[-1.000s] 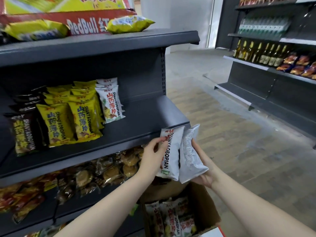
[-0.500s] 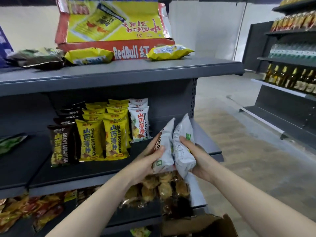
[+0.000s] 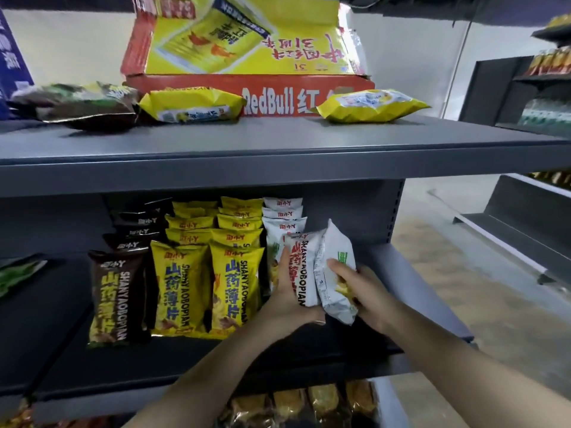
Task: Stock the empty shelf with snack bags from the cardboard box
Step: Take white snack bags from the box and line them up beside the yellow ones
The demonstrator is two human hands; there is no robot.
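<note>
Two white snack bags stand upright over the grey middle shelf (image 3: 411,273). My left hand (image 3: 285,291) holds the front-facing white bag (image 3: 304,267) with red lettering. My right hand (image 3: 360,288) grips the other white bag (image 3: 335,261), which shows its back. Both bags sit right in front of the row of white bags (image 3: 282,223) at the shelf's right. Rows of yellow bags (image 3: 234,273) and dark brown bags (image 3: 112,291) stand to the left. The cardboard box is out of view.
The top shelf (image 3: 278,149) carries a red and yellow carton (image 3: 247,57) and loose yellow bags (image 3: 370,106). A lower shelf holds packaged snacks (image 3: 309,403). Another shelving unit (image 3: 525,196) stands across the aisle at right. A green bag (image 3: 18,273) lies at far left.
Both hands have lifted the two white bags from over the box up onto the middle shelf, beside the white row. The view has risen, so the box has dropped out of sight.
</note>
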